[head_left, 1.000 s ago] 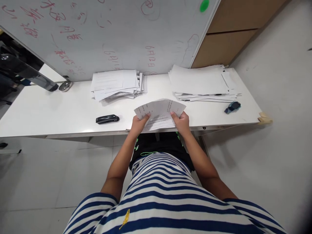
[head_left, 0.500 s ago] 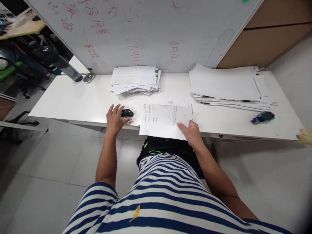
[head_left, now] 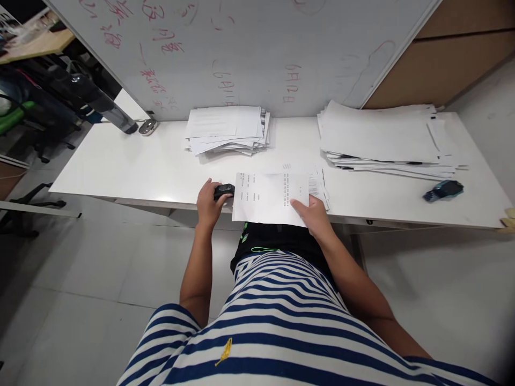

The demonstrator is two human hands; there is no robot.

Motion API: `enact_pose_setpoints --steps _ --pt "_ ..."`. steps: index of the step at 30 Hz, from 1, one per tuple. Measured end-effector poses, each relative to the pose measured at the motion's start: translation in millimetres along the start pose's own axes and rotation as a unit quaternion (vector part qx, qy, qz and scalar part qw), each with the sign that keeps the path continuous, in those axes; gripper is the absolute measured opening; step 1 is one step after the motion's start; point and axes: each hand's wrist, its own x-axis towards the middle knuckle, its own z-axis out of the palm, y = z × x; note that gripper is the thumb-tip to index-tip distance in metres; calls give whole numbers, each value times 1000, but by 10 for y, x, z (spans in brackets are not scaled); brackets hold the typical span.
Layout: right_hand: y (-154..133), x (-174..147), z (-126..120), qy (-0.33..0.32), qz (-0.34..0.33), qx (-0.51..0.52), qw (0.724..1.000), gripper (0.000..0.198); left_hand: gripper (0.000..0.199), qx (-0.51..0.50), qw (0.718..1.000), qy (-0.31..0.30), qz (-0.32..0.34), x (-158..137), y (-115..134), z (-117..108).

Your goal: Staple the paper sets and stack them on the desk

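Observation:
My left hand [head_left: 210,202] is closed round a small black stapler [head_left: 224,191] at the table's front edge, its thumb on the near side. The stapler's right end meets the left edge of a printed white sheet [head_left: 265,198]; whether it overlaps the paper I cannot tell. That sheet is pinched at its lower right corner by my right hand [head_left: 316,216], thumb on top and the other fingers hidden underneath. Part of the sheet juts over the front edge. Another printed paper [head_left: 319,187] peeks out beneath it on the right, lying on the table.
Behind the sheet lies a stack of papers [head_left: 227,128] on the white table [head_left: 120,161]. A larger paper stack [head_left: 378,131] is at the right, with a dark blue device [head_left: 443,190] in front. A bottle [head_left: 108,110] and a whiteboard [head_left: 257,53] stand at the back.
My left hand has moved right and closed on the stapler, which now sits against the sheet's left edge. The held sheet has shifted slightly, uncovering the paper beneath.

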Motion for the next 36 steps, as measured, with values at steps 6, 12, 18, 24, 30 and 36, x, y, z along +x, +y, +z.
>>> enact_pose_setpoints --steps 6,12,18,24,30,36 --pt "50 -18 -19 -5 -20 -11 1000 41 27 9 1000 -9 4 -6 -17 22" --pt "20 -97 136 -81 -28 -15 996 49 34 26 997 -66 20 -24 52 -27" --pt "-39 -135 159 -86 -50 -8 995 54 29 2 993 -116 -17 60 216 -212" --pt "-126 -107 136 -88 -60 -13 994 45 37 -29 997 -56 -37 471 468 -179" --pt "-202 -132 118 -90 -73 -54 992 41 37 9 995 -84 -59 713 463 218" --pt "-153 -106 169 -89 -93 -71 989 38 45 80 994 -59 -47 639 391 477"
